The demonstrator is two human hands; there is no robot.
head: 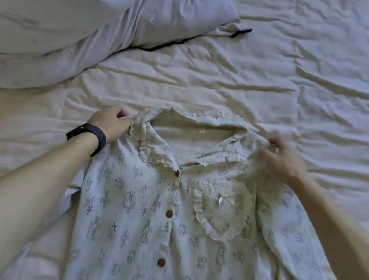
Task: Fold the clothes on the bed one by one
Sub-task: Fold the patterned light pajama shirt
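A pale printed shirt with a lace collar, brown buttons and a lace-edged heart pocket lies face up on the bed, collar pointing away from me. My left hand, a black band on its wrist, pinches the shirt's left shoulder beside the collar. My right hand pinches the right shoulder at the other end of the collar. Both sleeves trail down toward me under my forearms.
A rumpled cream bedsheet covers the bed all around the shirt. A large pale pillow or bunched duvet with a dark edge lies at the upper left.
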